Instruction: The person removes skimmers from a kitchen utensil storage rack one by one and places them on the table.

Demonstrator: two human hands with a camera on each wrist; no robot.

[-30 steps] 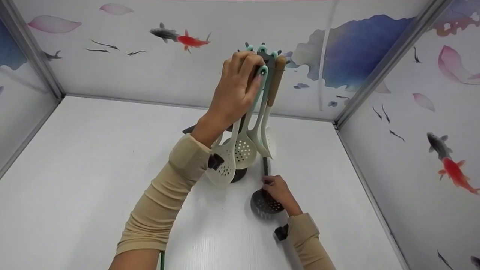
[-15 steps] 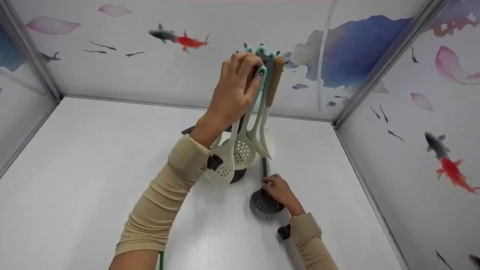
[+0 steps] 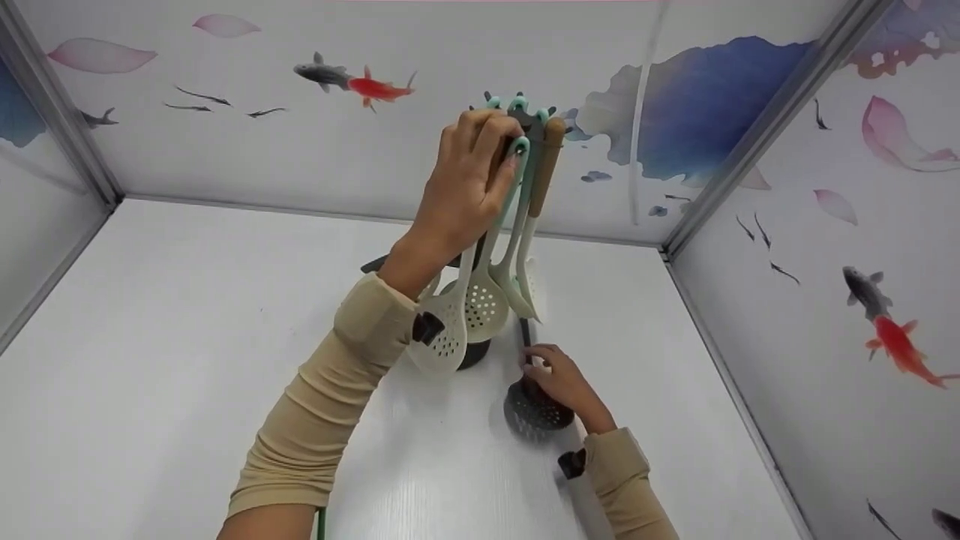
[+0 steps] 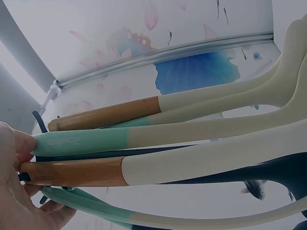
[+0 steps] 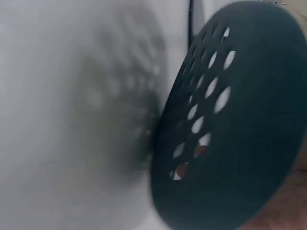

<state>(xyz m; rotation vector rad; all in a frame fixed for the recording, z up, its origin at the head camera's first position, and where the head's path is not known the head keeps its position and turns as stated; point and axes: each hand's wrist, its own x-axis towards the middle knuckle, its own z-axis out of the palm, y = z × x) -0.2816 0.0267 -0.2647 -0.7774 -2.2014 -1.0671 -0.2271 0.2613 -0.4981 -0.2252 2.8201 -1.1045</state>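
Kitchen utensils hang in a cluster from a dark hooked rack (image 3: 525,116). At its top my left hand (image 3: 469,176) grips the rack, fingers curled over it and thumb against the end of a mint handle (image 3: 506,199). That hand also shows beside the handle ends in the left wrist view. Lower down, my right hand (image 3: 562,381) pinches the handle of a dark skimmer (image 3: 534,411) just above its perforated bowl. The upper end of its handle is hidden behind the other utensils. The right wrist view is filled largely by the skimmer's bowl (image 5: 235,110).
Pale slotted spoons (image 3: 444,334) and a wooden-handled utensil (image 3: 547,169) hang beside the skimmer. Below lies a white surface (image 3: 225,315). Printed panels with a metal corner frame (image 3: 772,135) enclose the back and right sides.
My right hand and the skimmer's bowl have shifted slightly to the right. My left hand keeps its grip at the top of the rack. The whole head view drifts a little.
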